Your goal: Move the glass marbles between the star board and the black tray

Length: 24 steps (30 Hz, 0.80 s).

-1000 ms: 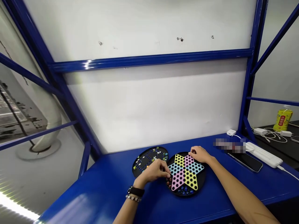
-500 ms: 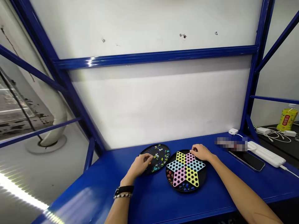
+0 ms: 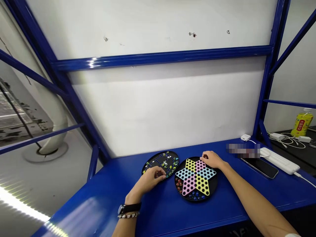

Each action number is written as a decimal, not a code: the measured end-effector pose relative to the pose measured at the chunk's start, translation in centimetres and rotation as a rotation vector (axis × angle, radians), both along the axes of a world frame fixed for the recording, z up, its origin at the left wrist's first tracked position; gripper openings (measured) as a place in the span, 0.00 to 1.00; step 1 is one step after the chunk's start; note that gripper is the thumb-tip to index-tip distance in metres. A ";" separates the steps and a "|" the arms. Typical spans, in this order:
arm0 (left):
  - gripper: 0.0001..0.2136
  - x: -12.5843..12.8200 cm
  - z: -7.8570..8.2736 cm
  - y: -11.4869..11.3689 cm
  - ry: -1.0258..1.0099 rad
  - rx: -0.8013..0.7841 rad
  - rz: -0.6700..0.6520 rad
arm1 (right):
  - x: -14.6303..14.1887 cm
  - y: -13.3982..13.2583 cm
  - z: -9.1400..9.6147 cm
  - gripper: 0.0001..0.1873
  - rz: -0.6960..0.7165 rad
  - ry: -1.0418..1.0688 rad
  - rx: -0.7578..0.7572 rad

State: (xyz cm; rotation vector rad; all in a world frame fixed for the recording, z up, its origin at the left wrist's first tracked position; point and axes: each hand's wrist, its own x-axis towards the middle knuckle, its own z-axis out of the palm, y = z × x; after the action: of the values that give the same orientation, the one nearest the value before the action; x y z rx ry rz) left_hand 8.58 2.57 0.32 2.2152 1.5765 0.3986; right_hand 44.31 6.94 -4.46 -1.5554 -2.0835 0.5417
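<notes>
A round black tray (image 3: 158, 158) on the left holds many loose glass marbles in several colours. Over its near rim is my left hand (image 3: 151, 177), fingers curled and tips drawn together beside some teal marbles; whatever they pinch is hidden. To the right sits a Chinese checkers board (image 3: 196, 177), a star with yellow, pink and blue points on a round black base. Red marbles (image 3: 178, 186) and blue marbles (image 3: 197, 196) lie in its side pockets. My right hand (image 3: 211, 159) rests at the board's far right edge, fingers closed near the upper pink point, contents not visible.
Both trays stand on a blue table (image 3: 158, 210) against a white wall panel with a blue frame. To the right lie a phone (image 3: 260, 167), a white power strip (image 3: 280, 160) and a pixelated item. Farther right are tangled white cables (image 3: 288, 140) and a yellow bottle (image 3: 302, 123).
My left hand has moved right and toward me, from the middle of the marble tray to its near rim, uncovering the tray's left side. My right hand stays at the board's edge.
</notes>
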 end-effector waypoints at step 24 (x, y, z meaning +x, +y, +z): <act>0.18 1.8 -0.8 0.3 -0.083 -0.026 -0.054 | 0.0 0.1 0.0 0.14 0.001 -0.009 -0.012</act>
State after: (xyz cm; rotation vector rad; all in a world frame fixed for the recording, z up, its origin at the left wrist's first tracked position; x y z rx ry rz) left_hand 10.40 2.87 -0.48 2.1873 1.4675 0.4461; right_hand 44.28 7.01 -4.45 -1.5659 -2.0918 0.5501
